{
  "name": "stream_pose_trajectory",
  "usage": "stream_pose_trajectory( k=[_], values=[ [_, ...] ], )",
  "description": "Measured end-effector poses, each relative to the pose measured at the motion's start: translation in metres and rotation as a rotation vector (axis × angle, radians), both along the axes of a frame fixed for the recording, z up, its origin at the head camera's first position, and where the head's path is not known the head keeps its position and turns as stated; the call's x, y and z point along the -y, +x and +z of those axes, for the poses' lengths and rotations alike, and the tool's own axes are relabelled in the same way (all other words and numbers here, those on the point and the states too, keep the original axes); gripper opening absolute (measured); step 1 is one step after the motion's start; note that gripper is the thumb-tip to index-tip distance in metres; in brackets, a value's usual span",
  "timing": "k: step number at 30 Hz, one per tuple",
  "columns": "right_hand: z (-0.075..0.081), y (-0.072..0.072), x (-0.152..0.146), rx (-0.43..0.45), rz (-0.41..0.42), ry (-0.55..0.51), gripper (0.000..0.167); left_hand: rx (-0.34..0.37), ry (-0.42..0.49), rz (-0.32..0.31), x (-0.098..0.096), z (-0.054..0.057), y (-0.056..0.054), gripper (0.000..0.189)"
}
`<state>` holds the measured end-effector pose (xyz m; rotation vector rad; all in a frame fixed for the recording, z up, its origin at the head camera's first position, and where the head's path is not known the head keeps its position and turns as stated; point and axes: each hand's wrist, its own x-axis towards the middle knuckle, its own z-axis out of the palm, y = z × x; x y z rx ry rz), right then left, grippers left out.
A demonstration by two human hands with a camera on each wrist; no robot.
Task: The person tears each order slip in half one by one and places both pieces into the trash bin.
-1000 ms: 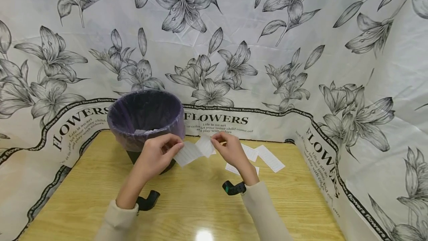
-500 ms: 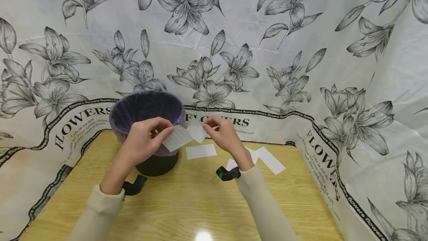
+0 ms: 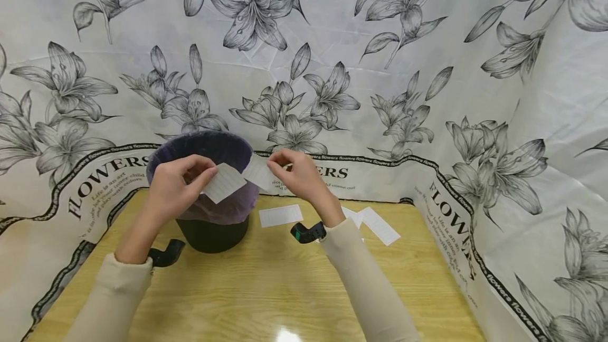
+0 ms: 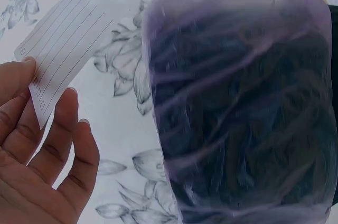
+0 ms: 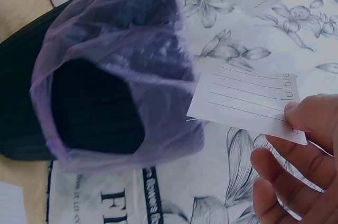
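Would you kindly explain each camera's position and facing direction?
Head: head-worn, facing forward-down at the round black bin; left hand, right hand and beige sleeves show.
Left wrist: wrist-worn, facing the left hand's lined white paper; both hands show, the right barely.
Right wrist: likewise, facing the right hand's lined white paper; both show, the left barely.
Both wrist views share the translucent purple plastic liner.

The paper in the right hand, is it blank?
No, the paper in the right hand shows printed lines and a column of small boxes in the right wrist view.
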<state>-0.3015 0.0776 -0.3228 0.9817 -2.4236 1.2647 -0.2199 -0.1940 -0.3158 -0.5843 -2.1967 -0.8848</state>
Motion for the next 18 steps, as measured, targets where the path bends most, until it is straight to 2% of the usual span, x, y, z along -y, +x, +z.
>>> stream_pose_trajectory(
  k=[7, 12, 18],
  values=[
    [0.017, 0.001, 0.017, -0.035, 0.023, 0.001, 0.015, -0.009, 0.03, 0.023, 0.016, 0.004, -0.002, 0.007],
    [0.026, 0.0, 0.028, -0.05, 0.036, 0.046, 0.017, -0.041, 0.026, 0.077, 0.028, 0.009, 0.0, 0.006],
    [0.035, -0.002, 0.033, -0.071, 0.037, 0.075, 0.018, -0.011, 0.01, 0.107, 0.035, 0.014, 0.0, 0.005]
  ],
)
